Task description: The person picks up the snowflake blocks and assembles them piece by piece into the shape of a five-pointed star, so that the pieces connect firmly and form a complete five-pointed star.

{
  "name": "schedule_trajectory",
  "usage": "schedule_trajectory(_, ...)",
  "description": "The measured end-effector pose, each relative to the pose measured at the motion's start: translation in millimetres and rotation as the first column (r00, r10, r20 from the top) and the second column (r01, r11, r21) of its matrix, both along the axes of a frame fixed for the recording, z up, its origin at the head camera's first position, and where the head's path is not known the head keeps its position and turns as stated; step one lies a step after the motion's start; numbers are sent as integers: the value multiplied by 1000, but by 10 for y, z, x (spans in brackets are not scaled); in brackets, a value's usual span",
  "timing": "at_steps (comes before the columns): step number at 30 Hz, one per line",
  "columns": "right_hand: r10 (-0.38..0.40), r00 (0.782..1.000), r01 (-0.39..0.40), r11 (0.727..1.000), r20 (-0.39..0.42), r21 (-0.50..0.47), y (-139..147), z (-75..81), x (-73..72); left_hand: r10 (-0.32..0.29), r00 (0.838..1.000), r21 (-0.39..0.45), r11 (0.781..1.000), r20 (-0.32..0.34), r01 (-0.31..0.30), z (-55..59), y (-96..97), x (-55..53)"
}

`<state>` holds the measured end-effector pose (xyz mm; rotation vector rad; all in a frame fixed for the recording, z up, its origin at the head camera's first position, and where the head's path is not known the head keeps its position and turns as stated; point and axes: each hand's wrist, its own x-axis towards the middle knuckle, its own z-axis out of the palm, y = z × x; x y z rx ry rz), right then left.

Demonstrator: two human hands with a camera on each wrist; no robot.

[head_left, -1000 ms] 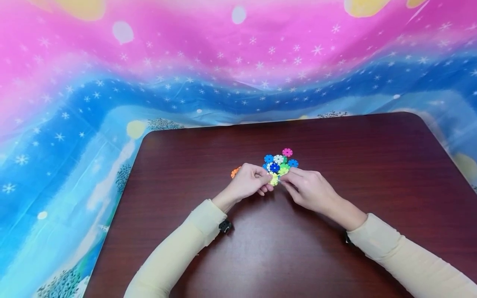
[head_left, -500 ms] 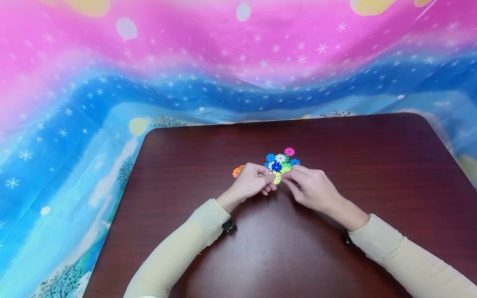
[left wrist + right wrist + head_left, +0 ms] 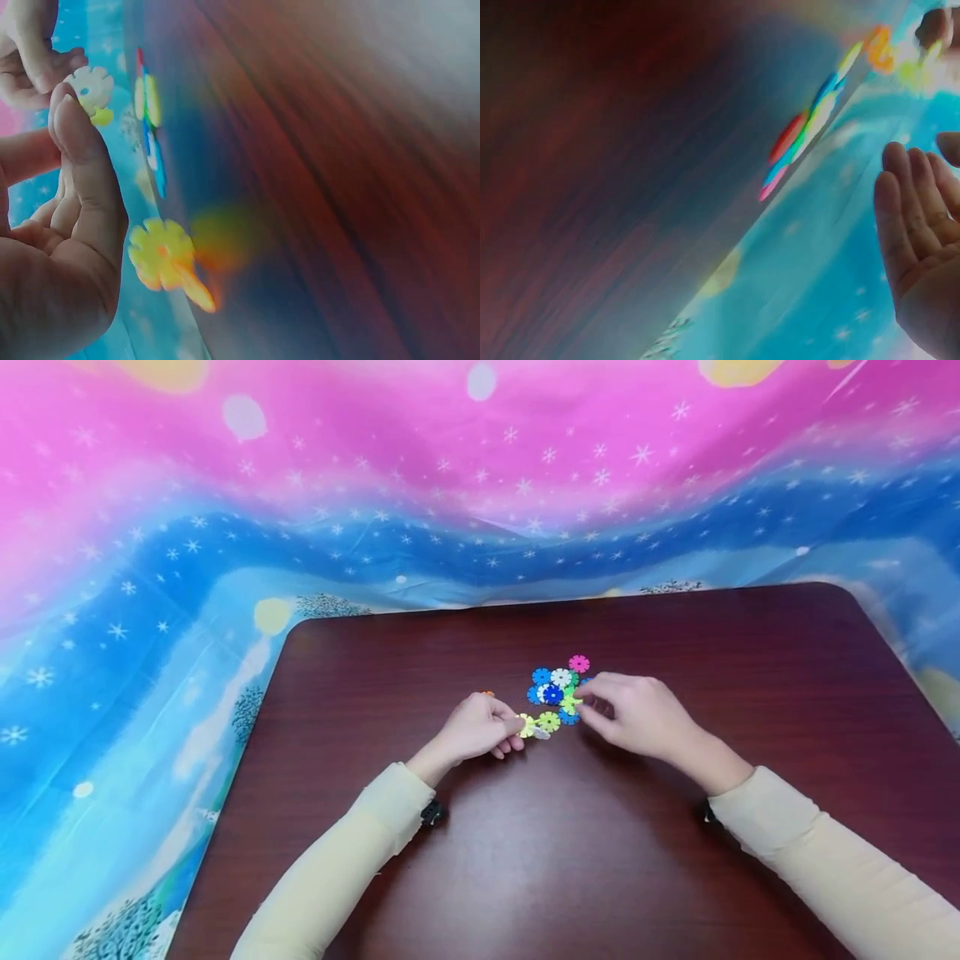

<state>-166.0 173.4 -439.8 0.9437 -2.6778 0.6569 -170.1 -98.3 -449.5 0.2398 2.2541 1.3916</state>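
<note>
Snowflake discs are what both hands work on. The left hand (image 3: 480,727) pinches a small joined piece, a yellow disc (image 3: 528,725) with a green disc (image 3: 549,721) locked edge-on to it, between curled fingertips and thumb; in the left wrist view the yellow disc (image 3: 161,255) sits just past the thumb tip, with an orange-looking piece slotted below it. That joined piece points right from the left fingers, its long axis running roughly across the table (image 3: 675,860) towards the other hand.

The right hand (image 3: 637,714) hovers at the near right edge of the loose pile of discs (image 3: 555,685), fingertips curled in on a pale green disc (image 3: 572,702); the left wrist view shows a whitish disc (image 3: 88,86) against those fingers, so they seem to pinch one, though the right wrist view shows only relaxed, nearly straight fingers (image 3: 907,217) and does not settle it. The pile lies just beyond and left of the right fingers, so the right hand is the nearer one; a pink disc (image 3: 578,663) lies at its far edge.

Half a second earlier both hands met over one yellow-green piece at the pile's near edge. Now they are apart: the left has drawn back left and towards the body with the joined piece, the right has gone forward to the pile, and the orange disc beside the left hand is almost hidden.
</note>
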Motion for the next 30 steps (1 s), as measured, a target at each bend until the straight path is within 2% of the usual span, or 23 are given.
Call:
schedule_trajectory(4,-98,986,83,990,134,111,143,-30,-178,-16,1000,-90,996,-1,16,-9,-130,-7)
schedule_trajectory(7,-144,966,102,976,217,194,210,-59,-275,-23,1000,-150,988,-9,22,-8,-222,-11)
schedule_trajectory(10,-166,951,99,963,262,251,243,-81,-330,-26,999,-205,979,-27,19,-9,-309,-25)
schedule_trajectory(18,-162,947,69,945,276,319,233,-114,-360,-23,998,-304,953,-61,3,-7,-486,-53)
schedule_trajectory(25,-171,950,81,943,262,323,217,-136,-351,-41,993,-420,907,-114,-10,25,-563,-40)
schedule_trajectory(30,-164,946,76,950,280,303,220,-147,-357,-51,986,-468,884,-157,-29,31,-615,-20)
